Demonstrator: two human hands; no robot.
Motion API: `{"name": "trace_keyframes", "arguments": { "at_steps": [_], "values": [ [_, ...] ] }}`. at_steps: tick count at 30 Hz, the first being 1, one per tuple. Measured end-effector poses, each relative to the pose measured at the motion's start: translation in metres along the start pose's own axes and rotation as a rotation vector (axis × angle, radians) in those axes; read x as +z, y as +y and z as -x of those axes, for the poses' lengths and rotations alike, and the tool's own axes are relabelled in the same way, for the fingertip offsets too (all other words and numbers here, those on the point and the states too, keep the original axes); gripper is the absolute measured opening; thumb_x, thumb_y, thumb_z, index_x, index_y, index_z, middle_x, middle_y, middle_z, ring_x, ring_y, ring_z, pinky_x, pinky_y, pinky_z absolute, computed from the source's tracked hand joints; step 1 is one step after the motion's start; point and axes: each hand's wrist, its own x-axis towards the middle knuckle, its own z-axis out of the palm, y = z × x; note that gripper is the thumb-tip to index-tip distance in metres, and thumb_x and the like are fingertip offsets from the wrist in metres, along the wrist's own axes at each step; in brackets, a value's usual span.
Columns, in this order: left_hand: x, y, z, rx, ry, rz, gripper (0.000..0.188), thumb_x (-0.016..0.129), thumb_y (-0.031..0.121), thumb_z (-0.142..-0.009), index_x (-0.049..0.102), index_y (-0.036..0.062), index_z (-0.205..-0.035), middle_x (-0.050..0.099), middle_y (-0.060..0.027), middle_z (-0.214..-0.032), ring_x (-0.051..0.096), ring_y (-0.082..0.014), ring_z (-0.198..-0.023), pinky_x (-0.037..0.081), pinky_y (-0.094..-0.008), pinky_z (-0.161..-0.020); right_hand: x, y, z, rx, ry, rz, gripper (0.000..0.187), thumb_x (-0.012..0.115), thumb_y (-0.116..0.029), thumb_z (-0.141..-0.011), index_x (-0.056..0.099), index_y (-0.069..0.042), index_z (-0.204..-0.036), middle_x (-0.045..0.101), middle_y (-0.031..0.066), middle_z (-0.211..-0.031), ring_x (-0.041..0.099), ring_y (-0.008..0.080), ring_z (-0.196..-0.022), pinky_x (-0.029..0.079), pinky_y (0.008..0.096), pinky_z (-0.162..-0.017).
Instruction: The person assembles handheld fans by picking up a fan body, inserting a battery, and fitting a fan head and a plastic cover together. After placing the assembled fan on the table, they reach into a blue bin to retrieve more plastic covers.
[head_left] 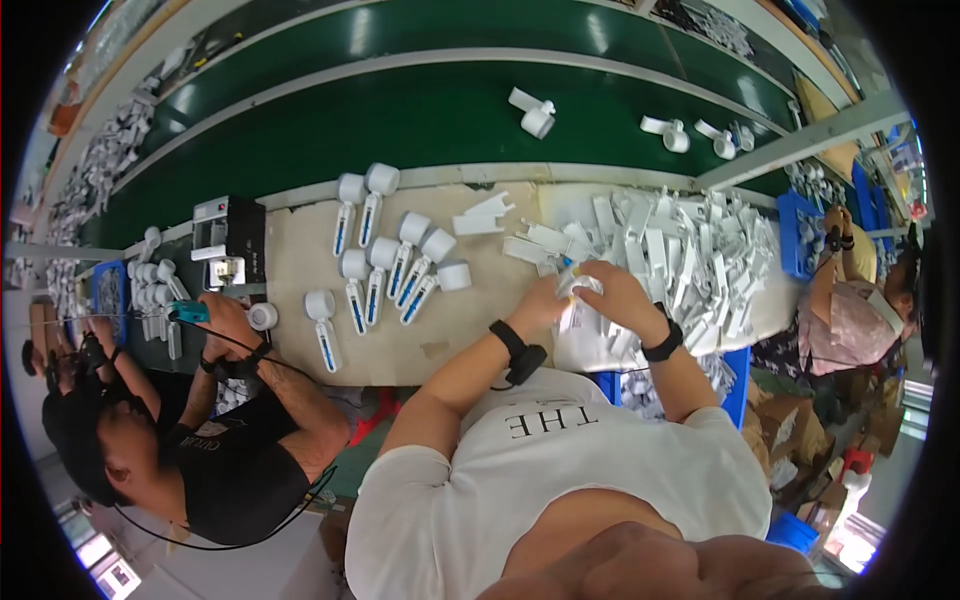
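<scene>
Green belt spanned the top of the frame, with the pale worktable below it across the centre. At lower left a co-worker in black sat by the table's end. Loose white parts formed a heap right of centre, spreading almost to the fingers and likely to snag a part turned there. Left of centre lay white round-headed units, near enough that a wide left elbow might have nudged them.

Mid-frame, the left hand and the right hand met with fingers curled in around a small white piece; how firmly they pressed could not be told. Good work there probably called for steadying it with the left, making fine adjustments with the right fingertips, and keeping both wrists low.
</scene>
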Motion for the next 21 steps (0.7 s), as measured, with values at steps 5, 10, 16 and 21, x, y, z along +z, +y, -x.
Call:
{"name": "trace_keyframes", "arguments": {
  "at_steps": [5, 10, 16, 21],
  "values": [
    [0.007, 0.025, 0.009, 0.115, 0.103, -0.519, 0.048, 0.058, 0.027, -0.072, 0.047, -0.0014, -0.109, 0.05, -0.0205, -0.107, 0.046, -0.0364, -0.1, 0.038, -0.0408, -0.087, 0.017, 0.085, -0.138, -0.025, 0.193, -0.206, 0.038, 0.061, -0.023, -0.075, 0.054, -0.004, -0.107, 0.053, 0.0171, -0.109, 0.049, 0.0334, -0.103, 0.04, 0.0358, -0.086],
    [-0.036, 0.025, 0.019, 0.162, 0.259, -0.421, 0.046, 0.058, 0.016, -0.073, 0.045, 0.0004, -0.114, 0.049, -0.0169, -0.113, 0.046, -0.0354, -0.103, 0.038, -0.0392, -0.088, 0.014, 0.098, -0.263, -0.536, 0.419, 0.823, 0.041, 0.05, -0.009, -0.076, 0.048, -0.015, -0.116, 0.042, 0.0077, -0.123, 0.036, 0.0285, -0.116, 0.029, 0.0451, -0.096],
    [-0.066, 0.023, 0.047, -0.178, 0.343, -0.084, 0.037, 0.058, 0.013, -0.076, 0.051, 0.0016, -0.111, 0.056, -0.0177, -0.104, 0.054, -0.0286, -0.097, 0.043, -0.033, -0.083, 0.013, 0.091, -0.304, -0.524, 0.016, 0.664, 0.044, 0.056, -0.013, -0.075, 0.044, -0.009, -0.117, 0.049, 0.0123, -0.111, 0.049, 0.0294, -0.103, 0.03, 0.0447, -0.096],
    [-0.102, 0.04, 0.037, 0.17, 0.658, -0.144, 0.043, 0.059, 0.009, -0.073, 0.049, 0.0017, -0.115, 0.053, -0.0177, -0.113, 0.049, -0.0275, -0.108, 0.038, -0.0328, -0.09, -0.025, 0.03, -0.228, -0.09, -0.041, -1.058, 0.056, 0.065, -0.012, -0.076, 0.038, -0.003, -0.123, 0.052, 0.0085, -0.102, 0.051, 0.0152, -0.095, 0.043, 0.0259, -0.081]
  ]
}}
